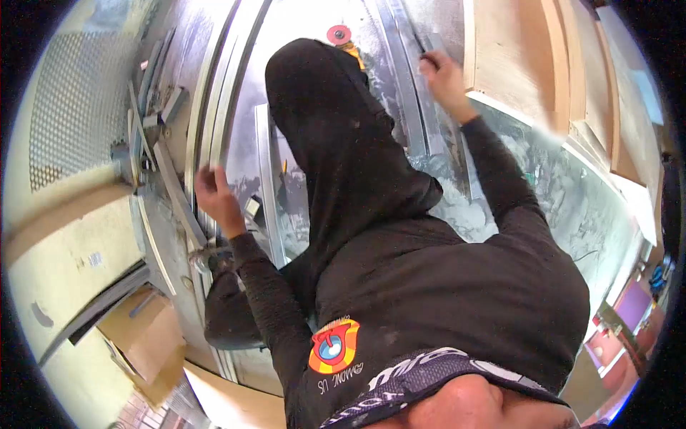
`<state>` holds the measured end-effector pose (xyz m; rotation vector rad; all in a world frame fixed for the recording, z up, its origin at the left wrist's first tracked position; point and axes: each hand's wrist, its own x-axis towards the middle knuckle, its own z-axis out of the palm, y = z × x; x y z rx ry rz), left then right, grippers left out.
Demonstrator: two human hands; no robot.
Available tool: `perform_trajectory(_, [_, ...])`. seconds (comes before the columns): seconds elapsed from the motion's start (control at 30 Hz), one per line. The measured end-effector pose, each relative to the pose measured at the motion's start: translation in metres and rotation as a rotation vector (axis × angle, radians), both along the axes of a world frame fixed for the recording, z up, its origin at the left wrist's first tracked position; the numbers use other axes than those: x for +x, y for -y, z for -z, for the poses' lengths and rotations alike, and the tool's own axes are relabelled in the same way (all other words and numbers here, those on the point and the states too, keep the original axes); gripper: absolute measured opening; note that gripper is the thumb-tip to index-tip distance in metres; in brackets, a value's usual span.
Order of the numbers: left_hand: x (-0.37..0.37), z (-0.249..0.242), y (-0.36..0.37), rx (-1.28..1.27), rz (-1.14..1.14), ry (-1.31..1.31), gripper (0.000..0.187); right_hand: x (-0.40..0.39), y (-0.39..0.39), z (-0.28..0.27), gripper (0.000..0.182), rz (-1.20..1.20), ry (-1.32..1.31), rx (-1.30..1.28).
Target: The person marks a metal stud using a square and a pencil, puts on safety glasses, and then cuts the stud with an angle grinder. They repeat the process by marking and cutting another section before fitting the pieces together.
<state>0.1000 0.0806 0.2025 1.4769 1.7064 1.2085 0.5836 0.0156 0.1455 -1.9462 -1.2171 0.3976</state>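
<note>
My right hand [444, 82] is closed around a thin dark object [423, 53], whose kind I cannot make out. It is beside a long metal profile [404, 79] on the right. My left hand [218, 202], a little blurred, has loosely bent fingers somewhat apart, and I see nothing between them. It hovers near the long metal profiles [204, 136] on the left. My bent leg [350, 136] in black trousers lies between the hands. Beyond the knee is a yellow tool with a red disc [339, 34], which looks like an angle grinder; the leg partly hides it.
Several metal offcuts [168, 107] lie at the left beside a perforated panel [78, 100]. A shorter metal profile [268, 179] lies along my leg. Wooden panels [511, 64] and a pale dusty sheet [572, 186] stand on the right. A cardboard box [146, 332] is at lower left.
</note>
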Motion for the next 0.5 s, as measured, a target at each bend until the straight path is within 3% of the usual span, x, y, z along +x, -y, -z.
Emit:
perform_trajectory(0.07, [0.038,-0.045,-0.005,0.084,0.124,0.129,0.027,-0.008,-0.001,-0.071,0.020,-0.090,-0.342,0.248])
perform_trajectory(0.1, [0.054,-0.065,-0.002,0.160,0.237,0.090,0.029,-0.020,0.006,-0.120,0.018,-0.160,-0.239,0.233])
perform_trajectory(0.13, [0.069,-0.080,0.000,0.155,0.326,0.219,0.033,-0.025,0.009,-0.149,0.017,-0.272,-0.380,0.287])
perform_trajectory(0.2, [0.096,-0.109,0.004,0.262,0.536,0.334,0.050,-0.048,0.014,-0.187,0.016,-0.637,-0.753,0.537])
perform_trajectory(0.27, [0.115,-0.142,0.018,0.335,0.605,0.486,0.069,-0.077,0.016,-0.220,0.023,-0.876,-0.798,0.526])
perform_trajectory(0.33, [0.119,-0.168,0.032,0.390,0.657,0.703,0.046,-0.112,0.016,-0.236,0.027,-1.045,-0.889,0.537])
perform_trajectory(0.37, [0.103,-0.169,0.039,0.402,0.621,0.694,0.046,-0.128,0.017,-0.239,0.028,-1.105,-0.935,0.534])
perform_trajectory(0.43, [0.065,-0.175,0.054,0.420,0.914,0.689,0.025,-0.156,0.015,-0.242,0.027,-1.221,-1.023,0.514])
perform_trajectory(0.47, [0.055,-0.186,0.070,0.377,0.740,0.679,0.016,-0.165,0.017,-0.246,0.018,-1.300,-1.034,0.423])
perform_trajectory(0.5, [0.041,-0.189,0.075,0.486,0.767,0.577,0.013,-0.176,0.020,-0.248,0.016,-1.329,-1.071,0.387])
